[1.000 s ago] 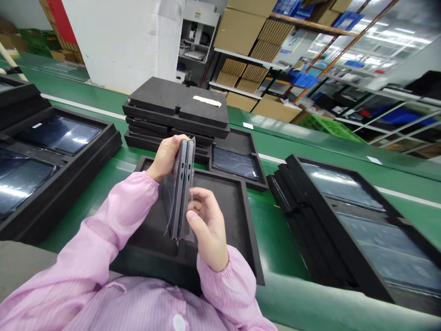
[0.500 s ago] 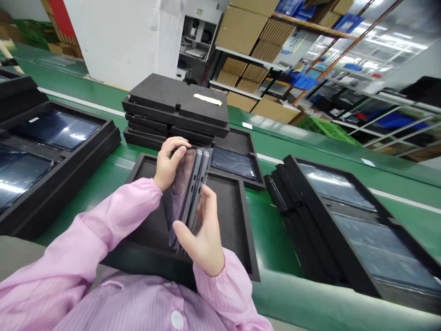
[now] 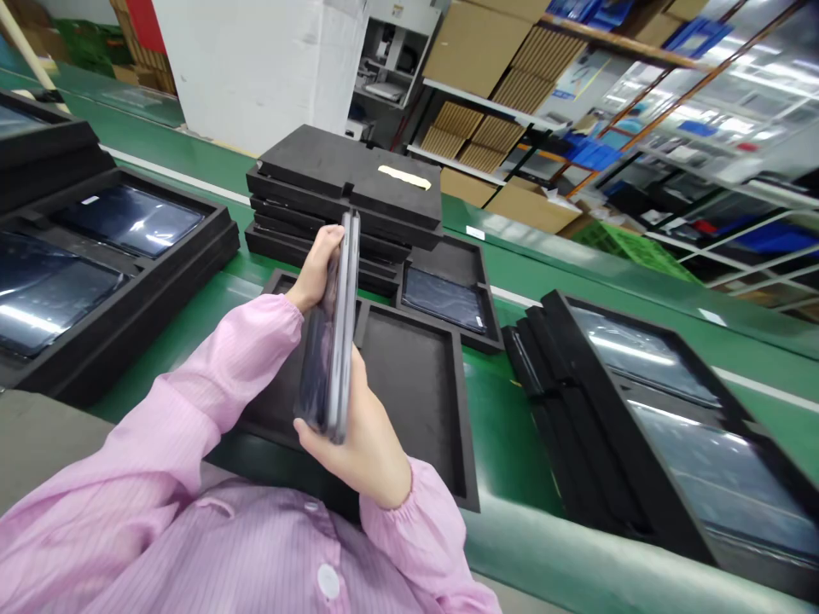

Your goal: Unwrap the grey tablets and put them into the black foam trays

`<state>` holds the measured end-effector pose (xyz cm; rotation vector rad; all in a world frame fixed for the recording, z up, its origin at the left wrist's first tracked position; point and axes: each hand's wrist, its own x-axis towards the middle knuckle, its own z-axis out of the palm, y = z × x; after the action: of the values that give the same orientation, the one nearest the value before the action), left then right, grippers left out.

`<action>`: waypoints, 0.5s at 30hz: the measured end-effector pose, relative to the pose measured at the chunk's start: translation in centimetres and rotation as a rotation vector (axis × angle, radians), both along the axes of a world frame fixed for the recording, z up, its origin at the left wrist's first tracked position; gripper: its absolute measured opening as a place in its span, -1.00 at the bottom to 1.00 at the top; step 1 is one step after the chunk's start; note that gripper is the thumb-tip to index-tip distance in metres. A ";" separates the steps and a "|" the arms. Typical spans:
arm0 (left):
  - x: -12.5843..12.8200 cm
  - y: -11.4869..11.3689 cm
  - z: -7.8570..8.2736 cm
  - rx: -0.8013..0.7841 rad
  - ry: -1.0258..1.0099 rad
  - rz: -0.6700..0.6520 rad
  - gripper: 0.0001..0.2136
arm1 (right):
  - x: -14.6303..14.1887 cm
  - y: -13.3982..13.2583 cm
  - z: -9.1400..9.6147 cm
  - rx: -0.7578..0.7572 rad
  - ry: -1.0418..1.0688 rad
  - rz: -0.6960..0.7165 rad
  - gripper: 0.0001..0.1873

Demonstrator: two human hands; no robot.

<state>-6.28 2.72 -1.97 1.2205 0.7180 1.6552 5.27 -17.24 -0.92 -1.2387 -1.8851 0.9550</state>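
I hold a thin grey slab-shaped device [image 3: 337, 341], wrapped in clear film, on edge above an empty black foam tray [image 3: 419, 388]. My left hand [image 3: 318, 271] grips its far upper end, fingers wrapped round the edge. At the near lower end my right hand [image 3: 362, 448] cups it from beneath, thumb on the near corner. The narrow edge of the device faces me.
A stack of black foam trays [image 3: 349, 192] stands behind on the green conveyor [image 3: 512, 452]. More foam trays with dark screened devices lie at the left [image 3: 121, 239], the right [image 3: 646, 375] and behind the empty tray [image 3: 444, 298]. Shelves of cardboard boxes [image 3: 473, 43] line the back.
The device has turned from showing its film-covered face to standing edge-on and has lifted higher. My right hand has slid from its side to under its near end.
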 end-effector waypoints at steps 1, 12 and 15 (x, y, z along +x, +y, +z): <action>-0.2 0.1 0.2 0.059 -0.003 0.022 -0.55 | 0.0 0.2 -0.5 -0.013 -0.039 0.018 0.11; -1.2 0.1 -1.3 0.226 0.091 0.025 -0.47 | 0.8 1.4 -1.8 -0.181 -0.148 0.143 0.23; -1.1 0.0 -1.3 0.228 0.091 0.014 -0.45 | 1.4 1.4 -1.7 -0.188 -0.101 0.184 0.30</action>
<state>-7.39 2.75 -3.30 1.4621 0.6058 1.7382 6.72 -15.85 -2.64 -1.2570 -2.0541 1.2113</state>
